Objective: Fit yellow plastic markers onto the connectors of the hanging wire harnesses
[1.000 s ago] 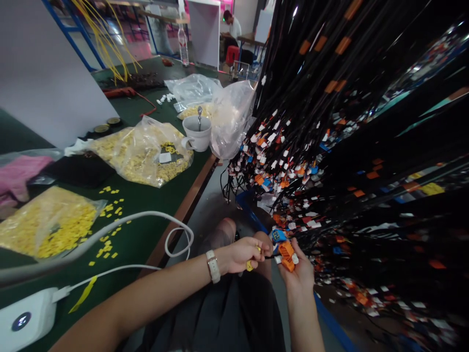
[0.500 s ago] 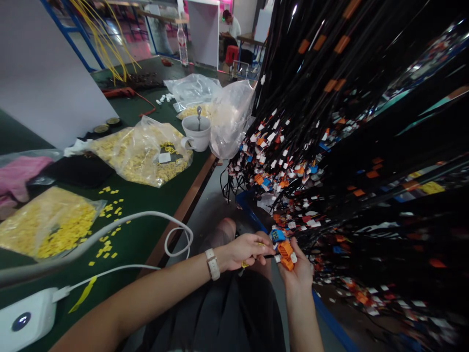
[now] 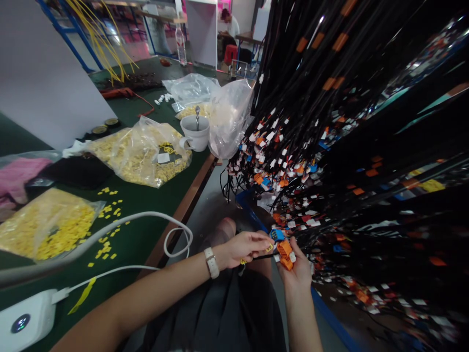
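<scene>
My left hand (image 3: 244,250), with a white watch on its wrist, is closed. Its thumb and fingertips pinch a small yellow plastic piece (image 3: 269,248) just left of the blue connector, and another bit of yellow shows under the curled fingers. My right hand (image 3: 299,268) is closed around orange connectors (image 3: 285,254) with white tags on their leads. The blue connector (image 3: 277,235) sits at the upper side of this bunch, its cavity face turned toward my left fingertips. Whether the yellow piece touches it, I cannot tell.
Black cable harnesses (image 3: 304,112) with tagged connector ends hang thickly on the right. Along the left runs a green table (image 3: 146,198) with bags of yellow pieces (image 3: 135,151), loose yellow pieces (image 3: 106,244), a white mug (image 3: 196,134) and a white cable (image 3: 128,218). A person (image 3: 229,27) sits far back.
My left fingertips have risen slightly and closed in a pinch, with the yellow piece now showing at their tips near the blue connector. My right hand still holds the connectors in nearly the same place.
</scene>
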Available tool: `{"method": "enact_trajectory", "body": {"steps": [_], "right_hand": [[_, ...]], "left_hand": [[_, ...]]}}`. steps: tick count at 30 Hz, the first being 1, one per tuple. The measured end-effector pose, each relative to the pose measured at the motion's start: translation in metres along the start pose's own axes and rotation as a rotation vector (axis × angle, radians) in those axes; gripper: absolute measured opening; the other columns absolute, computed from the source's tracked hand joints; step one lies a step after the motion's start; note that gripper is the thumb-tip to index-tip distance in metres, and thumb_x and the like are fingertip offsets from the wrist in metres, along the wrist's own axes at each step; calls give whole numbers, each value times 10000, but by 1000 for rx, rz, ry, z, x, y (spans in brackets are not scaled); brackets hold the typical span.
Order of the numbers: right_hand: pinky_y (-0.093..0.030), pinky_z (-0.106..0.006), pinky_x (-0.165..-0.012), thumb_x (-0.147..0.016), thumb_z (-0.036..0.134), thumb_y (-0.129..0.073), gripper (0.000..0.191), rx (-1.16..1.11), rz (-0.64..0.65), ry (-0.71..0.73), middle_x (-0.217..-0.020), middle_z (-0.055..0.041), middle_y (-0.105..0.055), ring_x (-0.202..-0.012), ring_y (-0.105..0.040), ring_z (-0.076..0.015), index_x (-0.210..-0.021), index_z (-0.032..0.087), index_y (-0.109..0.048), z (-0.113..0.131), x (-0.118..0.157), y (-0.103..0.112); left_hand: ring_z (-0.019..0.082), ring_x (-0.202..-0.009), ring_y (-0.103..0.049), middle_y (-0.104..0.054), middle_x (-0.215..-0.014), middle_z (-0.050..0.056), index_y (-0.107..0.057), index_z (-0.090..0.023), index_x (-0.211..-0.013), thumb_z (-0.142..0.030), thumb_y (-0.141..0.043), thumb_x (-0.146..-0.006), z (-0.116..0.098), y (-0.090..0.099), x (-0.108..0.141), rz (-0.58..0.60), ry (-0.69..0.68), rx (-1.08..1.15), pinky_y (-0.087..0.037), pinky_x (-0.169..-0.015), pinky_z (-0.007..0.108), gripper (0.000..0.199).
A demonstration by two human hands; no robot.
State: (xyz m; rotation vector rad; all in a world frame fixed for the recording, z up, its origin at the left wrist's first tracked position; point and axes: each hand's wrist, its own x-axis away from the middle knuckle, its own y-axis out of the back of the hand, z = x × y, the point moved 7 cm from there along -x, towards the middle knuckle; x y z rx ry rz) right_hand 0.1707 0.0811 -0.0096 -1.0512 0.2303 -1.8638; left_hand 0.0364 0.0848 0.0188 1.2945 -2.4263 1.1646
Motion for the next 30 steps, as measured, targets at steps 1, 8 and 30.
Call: {"method": "enact_trajectory", "body": {"steps": [1,8,30], "right_hand": [[-551,-302,-652,-746,231,-631,50,-6,-7,3,-694,-1,-685,-648,-658,-160,-739,184,-616,0,0,1],[-551,-295,-652,-747,246,-624,61,-8,-8,-4,-675,1,-681,-641,-657,-156,-728,190,-609,-1,4,-5],[-515,-158,-587,-852,149,-470,164,-228,-83,-89,-651,18,-668,-596,-634,-77,-770,151,-612,-13,17,-40]], "left_hand": [[21,-456,-303,-536,-646,-2,-665,-144,-958,-401,-712,-654,0,0,0,-5,-2,-16,-85,-392,199,401],[17,-450,-335,-567,-683,13,-659,-125,-1001,-303,-654,-725,-6,0,1,-43,-86,-97,-177,-398,169,329],[182,-737,-595,-680,-803,68,-670,-141,-767,-228,-622,-739,-30,2,11,-346,-550,-498,-436,-678,256,103]]}}
